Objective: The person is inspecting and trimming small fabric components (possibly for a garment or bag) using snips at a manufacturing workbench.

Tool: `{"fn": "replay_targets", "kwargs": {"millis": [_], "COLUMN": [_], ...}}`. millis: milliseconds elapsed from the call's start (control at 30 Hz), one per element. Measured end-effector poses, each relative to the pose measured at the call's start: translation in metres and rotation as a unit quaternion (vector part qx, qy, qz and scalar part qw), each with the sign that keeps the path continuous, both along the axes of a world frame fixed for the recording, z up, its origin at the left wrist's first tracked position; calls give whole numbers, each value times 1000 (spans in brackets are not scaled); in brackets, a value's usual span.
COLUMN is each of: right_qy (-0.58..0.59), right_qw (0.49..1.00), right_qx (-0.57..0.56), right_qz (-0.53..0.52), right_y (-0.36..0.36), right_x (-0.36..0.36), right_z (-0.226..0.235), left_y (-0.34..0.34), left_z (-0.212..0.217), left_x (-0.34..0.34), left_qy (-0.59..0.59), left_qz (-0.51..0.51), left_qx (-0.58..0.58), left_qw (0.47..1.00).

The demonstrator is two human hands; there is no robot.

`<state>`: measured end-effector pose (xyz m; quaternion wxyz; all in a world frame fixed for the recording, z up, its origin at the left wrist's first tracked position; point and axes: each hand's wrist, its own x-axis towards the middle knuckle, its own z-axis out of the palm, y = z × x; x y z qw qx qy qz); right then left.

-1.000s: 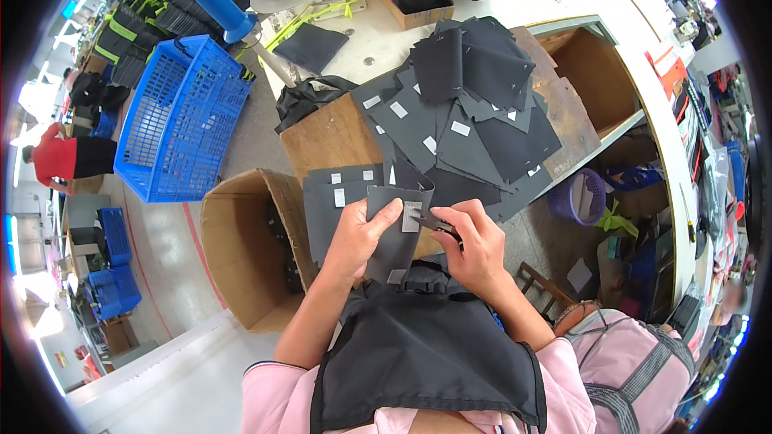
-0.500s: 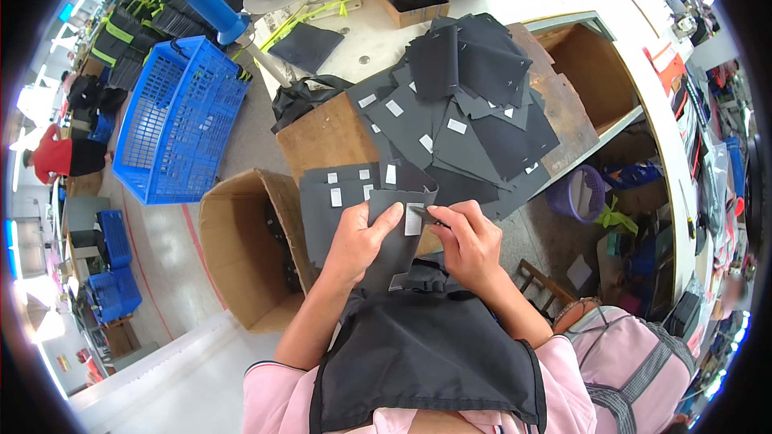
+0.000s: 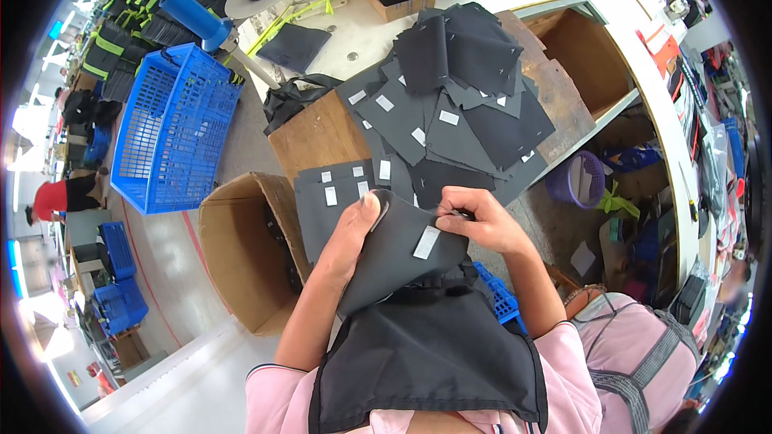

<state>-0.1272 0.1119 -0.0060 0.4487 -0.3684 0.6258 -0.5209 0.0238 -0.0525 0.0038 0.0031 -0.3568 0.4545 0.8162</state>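
Holding now: both hands grip one dark grey fabric panel with a small white label (image 3: 398,253), over the lap, at the near bench edge.
Left hand (image 3: 354,233): closed on the panel's left edge, thumb on top.
Right hand (image 3: 474,221): fingers pinched shut on the panel's upper right edge, near the label.
Lap: a black fabric apron (image 3: 426,362) lies beneath the held panel.
Done, apparently: a neat stack of labelled grey panels (image 3: 334,197) rests just beyond the left hand.
Left, apparently: a loose heap of dark panels (image 3: 450,104) covers the wooden bench (image 3: 318,133).
Beside: an open cardboard box (image 3: 241,249) on the floor; farther left, a blue plastic basket (image 3: 173,128).
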Motion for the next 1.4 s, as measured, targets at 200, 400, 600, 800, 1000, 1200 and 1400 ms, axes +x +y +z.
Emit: {"fn": "replay_targets", "kwargs": {"millis": [200, 400, 600, 800, 1000, 1200, 1400], "right_qy": [96, 325, 432, 446, 452, 250, 283], "right_qw": [965, 899, 868, 849, 862, 898, 878], "right_qx": [-13, -58, -83, -110, -65, -22, 220], "right_qz": [-245, -287, -230, -261, -221, -361, -316], "right_y": [-7, 12, 7, 11, 1, 14, 20], "right_x": [27, 52, 48, 52, 51, 33, 4], "right_z": [0, -2, -6, -12, -3, -35, -101], "left_y": [-1, 1, 6, 6, 7, -40, -76], "left_z": [2, -4, 5, 12, 10, -23, -145], "left_x": [-4, -2, -5, -5, -5, 11, 55], "left_qy": [12, -9, 36, 65, 59, -33, -210], "left_qz": [-63, 21, -27, -61, -66, 57, 65], "left_qx": [10, 7, -27, -110, -132, -47, -438], "left_qw": [998, 1000, 999, 990, 987, 997, 872]}}
